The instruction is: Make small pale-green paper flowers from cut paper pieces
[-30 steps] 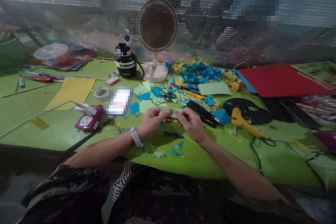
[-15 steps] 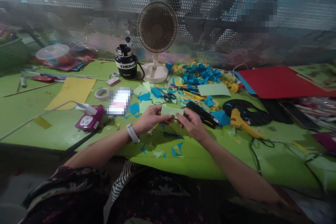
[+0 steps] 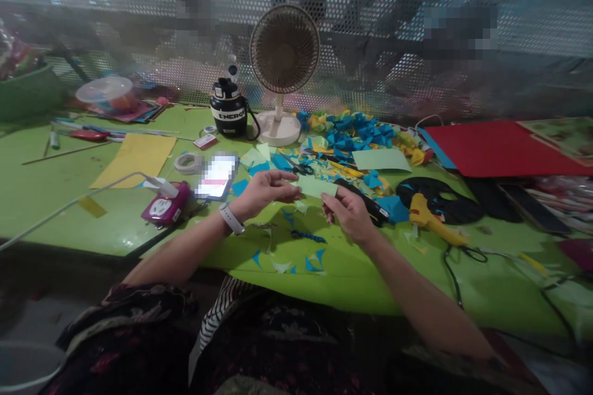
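Pinching one green paper strip (image 3: 317,186) in the right grip (image 3: 351,215) (left hand (image 3: 264,192) touching its end).

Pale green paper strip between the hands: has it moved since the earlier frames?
Yes. The pale green paper strip has shifted right, closer to the black stapler lying on the table, and slightly up in view.

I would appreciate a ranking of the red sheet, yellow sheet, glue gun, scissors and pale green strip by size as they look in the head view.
1. Red card sheet
2. Yellow paper sheet
3. Yellow glue gun
4. Pale green paper strip and scissors: they look alike, and the strip's nearness leaves it unsure.
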`<state>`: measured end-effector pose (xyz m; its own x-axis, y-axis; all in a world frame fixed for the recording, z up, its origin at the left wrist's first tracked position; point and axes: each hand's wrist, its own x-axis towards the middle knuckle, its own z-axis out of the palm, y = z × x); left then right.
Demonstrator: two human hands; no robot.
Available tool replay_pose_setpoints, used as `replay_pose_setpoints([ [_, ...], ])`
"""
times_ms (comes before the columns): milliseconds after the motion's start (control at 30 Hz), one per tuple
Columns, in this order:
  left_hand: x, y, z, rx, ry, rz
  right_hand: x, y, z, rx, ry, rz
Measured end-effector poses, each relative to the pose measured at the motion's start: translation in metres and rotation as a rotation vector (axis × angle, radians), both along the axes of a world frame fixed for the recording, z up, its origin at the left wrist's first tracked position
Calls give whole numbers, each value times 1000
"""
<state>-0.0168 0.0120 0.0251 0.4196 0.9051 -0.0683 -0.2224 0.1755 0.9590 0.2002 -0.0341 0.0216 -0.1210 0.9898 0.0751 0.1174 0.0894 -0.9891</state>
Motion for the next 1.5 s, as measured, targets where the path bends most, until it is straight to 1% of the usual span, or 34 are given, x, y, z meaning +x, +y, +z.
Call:
replay_pose_setpoints([
  [133,-7,3,8,8,13,37,4,0,4,20,25,-22],
  [167,-7,3,8,-3,21,13,4,-1,5,17,18,-11],
  [300,-1,-4,6,-36,130,-226,0,-4,7,-19,-25,50],
  [333,1,-6,4,-28,148,-247,-2,-5,6,-35,-21,59],
  [500,8,-12,0,12,144,-229,-7,-4,1,-140,70,91],
  [600,9,-12,0,23,145,-248,-8,-3,0,-163,53,99],
  [700,7,-10,2,35,154,-249,-4,-1,4,-150,16,98],
  [800,1,-4,5,28,145,-223,5,3,9,-122,-5,87],
  [933,-6,5,7,28,128,-192,19,10,10,-83,54,18],
  [1000,-7,5,7,38,145,-221,20,10,10,-80,73,-5],
  [1033,-7,4,7,42,161,-254,19,9,11,-84,55,6],
  [1133,-5,0,6,42,203,-377,11,3,13,-98,-70,91],
  [1200,-6,0,6,42,212,-406,6,0,14,-93,-122,135],
  [1233,-7,2,6,47,210,-388,5,-1,14,-89,-124,140],
  [1300,-10,6,7,62,190,-289,4,-1,14,-90,-90,117],
  [1367,-12,9,9,74,143,-127,4,-1,12,-94,-21,47],
  [1433,-9,8,8,62,82,20,2,-1,10,-85,45,-41],
  [1467,-6,5,7,44,55,59,0,-2,8,-79,69,-75],
  [1500,-2,2,5,16,34,62,-3,-4,7,-77,87,-97],
])
